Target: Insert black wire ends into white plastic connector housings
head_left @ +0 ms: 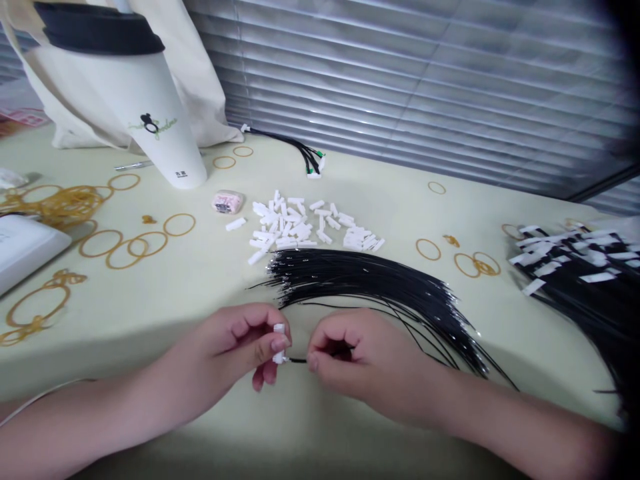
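Between the thumb and fingers of my left hand (250, 347) is a small white connector (279, 343), held upright. My right hand (365, 363) pinches a thin black wire (299, 361), whose tip meets the lower right side of the connector; whether it is inserted cannot be made out. Just beyond my hands lies a fanned bundle of black wires (360, 273) with shiny metal ends. A pile of loose white connectors (285, 223) is behind that bundle.
A white cup (145, 100) with a black lid stands at the back left before a cloth bag (195, 73). Rubber bands (65, 203) lie at left and right. Finished-looking black cables (575, 287) with white connectors fill the right edge. Blinds (400, 80) rise behind.
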A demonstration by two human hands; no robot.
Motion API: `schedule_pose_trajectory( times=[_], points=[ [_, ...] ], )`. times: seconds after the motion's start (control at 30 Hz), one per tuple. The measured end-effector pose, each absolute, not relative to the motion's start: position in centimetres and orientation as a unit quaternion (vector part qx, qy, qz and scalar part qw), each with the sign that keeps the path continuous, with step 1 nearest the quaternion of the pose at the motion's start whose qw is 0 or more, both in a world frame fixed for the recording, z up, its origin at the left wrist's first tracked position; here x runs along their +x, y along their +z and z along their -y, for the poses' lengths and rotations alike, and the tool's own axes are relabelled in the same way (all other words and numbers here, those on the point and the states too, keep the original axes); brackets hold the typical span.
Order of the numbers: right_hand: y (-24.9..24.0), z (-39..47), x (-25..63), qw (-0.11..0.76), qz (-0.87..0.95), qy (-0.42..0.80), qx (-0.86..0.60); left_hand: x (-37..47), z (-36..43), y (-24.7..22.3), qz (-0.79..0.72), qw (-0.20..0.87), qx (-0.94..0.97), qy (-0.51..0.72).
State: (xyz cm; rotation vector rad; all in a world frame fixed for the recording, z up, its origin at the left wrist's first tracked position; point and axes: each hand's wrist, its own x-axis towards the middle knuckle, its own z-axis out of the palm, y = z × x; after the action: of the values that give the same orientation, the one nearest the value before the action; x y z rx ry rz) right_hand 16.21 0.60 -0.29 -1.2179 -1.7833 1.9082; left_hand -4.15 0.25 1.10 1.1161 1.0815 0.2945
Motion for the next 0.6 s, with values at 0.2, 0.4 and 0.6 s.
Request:
schedule_pose_trajectory(
  times=[0.2,0.4,0.6],
  points=[
    [-0.03,-0.36,16.11,0.127,0.611,0.656,-0.424,-4.26,-0.13,0.95,-0.489,0.694,0.514,0.122],
    [-0.24,-0.08,15.99,0.134,0.641,0.627,-0.422,-4.06,0.01,0.9,-0.498,0.688,0.514,0.124],
    [-0.07,-0.25,16.06,0.125,0.614,0.651,-0.428,-3.91,0.04,1.03,-0.501,0.671,0.534,0.115]
  ],
)
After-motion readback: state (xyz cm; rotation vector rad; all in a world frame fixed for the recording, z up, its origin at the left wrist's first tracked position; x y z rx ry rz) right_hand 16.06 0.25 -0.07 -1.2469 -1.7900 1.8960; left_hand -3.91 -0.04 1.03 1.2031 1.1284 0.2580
